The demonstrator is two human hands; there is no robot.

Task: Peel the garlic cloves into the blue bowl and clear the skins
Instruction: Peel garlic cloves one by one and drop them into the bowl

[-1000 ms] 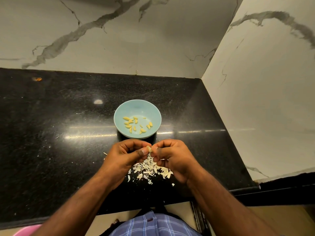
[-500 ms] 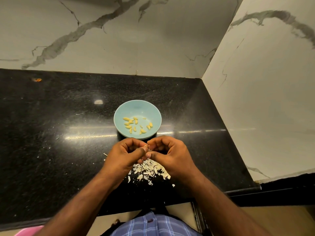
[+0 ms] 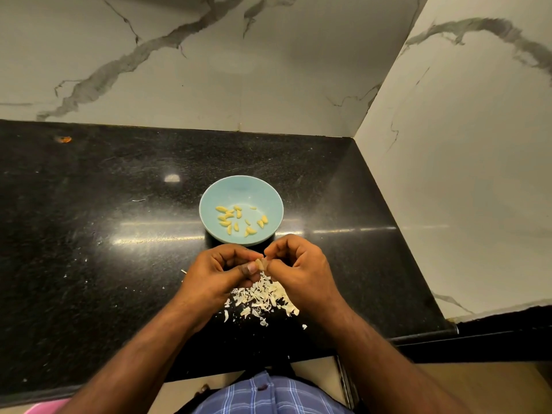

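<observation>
Two hands meet over a black stone counter [image 3: 89, 264], working a single garlic clove [image 3: 260, 263] between them. The left hand [image 3: 219, 271] is curled tight, its thumb laid along the near side of the clove and its fingers folded behind it, so the clove is pinched at its left end. The right hand [image 3: 298, 265] is likewise curled, its thumb and forefinger nipping the clove's right end; how much of the clove's papery skin remains cannot be told. The clove is small and pale, held in the air just above the counter; its long axis appears to run roughly left to right between the two sets of fingertips, though most of it is hidden by them.

Directly beneath the hands lies a heap of white garlic skins [image 3: 263, 297], spread on the counter toward the person. Just beyond the hands stands the blue bowl [image 3: 265, 189], upright, with a scatter of peeled yellow cloves [image 3: 236, 219] across its bottom, lying at mixed angles. Marble-veined walls [image 3: 179, 70] close the corner behind and to the right.
</observation>
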